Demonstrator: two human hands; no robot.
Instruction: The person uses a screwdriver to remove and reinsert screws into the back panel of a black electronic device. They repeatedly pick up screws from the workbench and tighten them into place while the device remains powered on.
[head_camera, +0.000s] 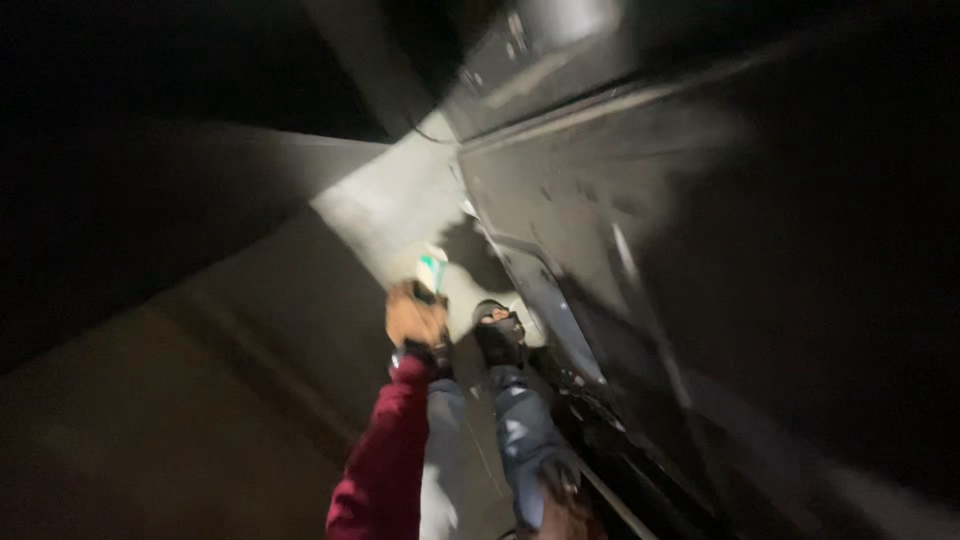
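Note:
The view is dark and motion-blurred. My left hand (415, 320), at the end of a maroon sleeve, is stretched forward and closed around a small green and white object (432, 270) whose top sticks out above the fingers. What the object is I cannot make out. A blurred brownish shape (567, 508) by my knee at the bottom edge may be my right hand. Its fingers are not readable.
My legs in blue jeans (520, 430) stretch forward, one foot in a dark sandal (497, 335). A dark vehicle body panel (640, 230) fills the right side, close beside the legs. A lit grey concrete floor (395, 200) lies ahead, and shadow covers the left.

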